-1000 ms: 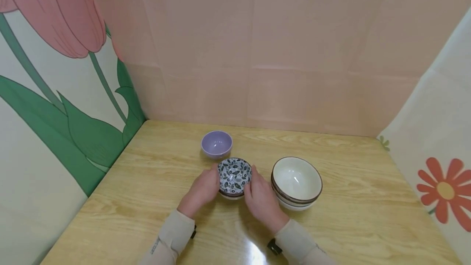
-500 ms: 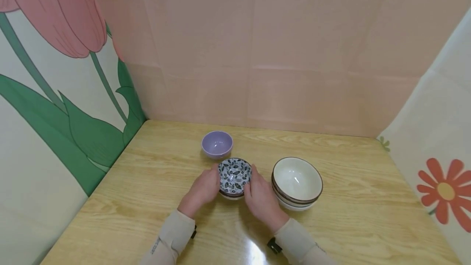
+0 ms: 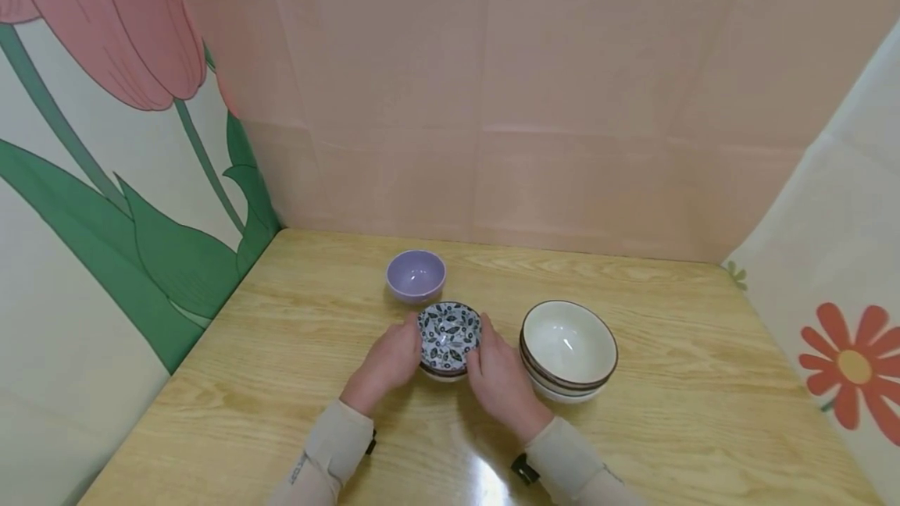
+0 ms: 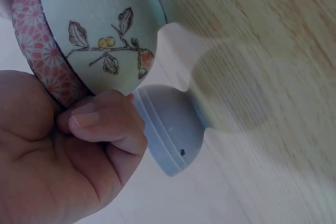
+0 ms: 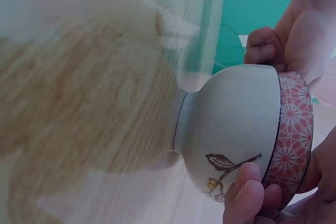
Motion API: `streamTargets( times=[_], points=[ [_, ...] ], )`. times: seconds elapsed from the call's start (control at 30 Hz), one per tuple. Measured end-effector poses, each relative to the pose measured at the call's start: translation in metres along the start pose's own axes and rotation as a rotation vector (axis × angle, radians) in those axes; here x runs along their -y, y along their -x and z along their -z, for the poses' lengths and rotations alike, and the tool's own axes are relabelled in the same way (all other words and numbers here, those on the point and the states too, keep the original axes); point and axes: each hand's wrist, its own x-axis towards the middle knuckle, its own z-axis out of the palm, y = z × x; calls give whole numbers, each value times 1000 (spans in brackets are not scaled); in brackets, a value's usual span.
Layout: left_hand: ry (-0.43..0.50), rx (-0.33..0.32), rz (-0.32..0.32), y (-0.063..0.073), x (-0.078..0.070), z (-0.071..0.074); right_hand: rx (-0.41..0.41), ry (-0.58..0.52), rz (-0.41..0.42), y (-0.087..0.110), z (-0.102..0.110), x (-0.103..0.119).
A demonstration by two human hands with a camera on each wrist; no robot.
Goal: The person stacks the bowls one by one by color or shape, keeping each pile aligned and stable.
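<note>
A small bowl (image 3: 448, 336) with a dark leaf pattern inside stands upright between my hands in the head view. Its outside is pale with a painted branch, and a pink flowered band runs below the rim, as the left wrist view shows on the bowl (image 4: 105, 35). My left hand (image 3: 386, 358) grips its left side, fingers bent at the rim. On the opposite side, my right hand (image 3: 502, 377) holds the rim between thumb and fingers. In the right wrist view the foot of the bowl (image 5: 231, 124) appears to rest on the table.
Just behind the held bowl sits a purple bowl (image 3: 416, 276). A stack of larger cream bowls (image 3: 568, 346) with brown rims stands close to my right hand. The wood-grain table (image 3: 281, 381) ends at a pink backdrop (image 3: 492, 100), with printed cloths on both sides.
</note>
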Motion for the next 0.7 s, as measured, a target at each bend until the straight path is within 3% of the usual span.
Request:
streamTargets(
  times=[0.17,0.47,0.7],
  points=[
    [4,-2,13,0,0,0,-4,-16,9,0,0,0],
    [8,-29,-20,-2,-2,0,-57,-10,38,0,-2,-5],
    [102,12,5,-2,4,2,-56,-57,48,1,1,-5]
  ],
)
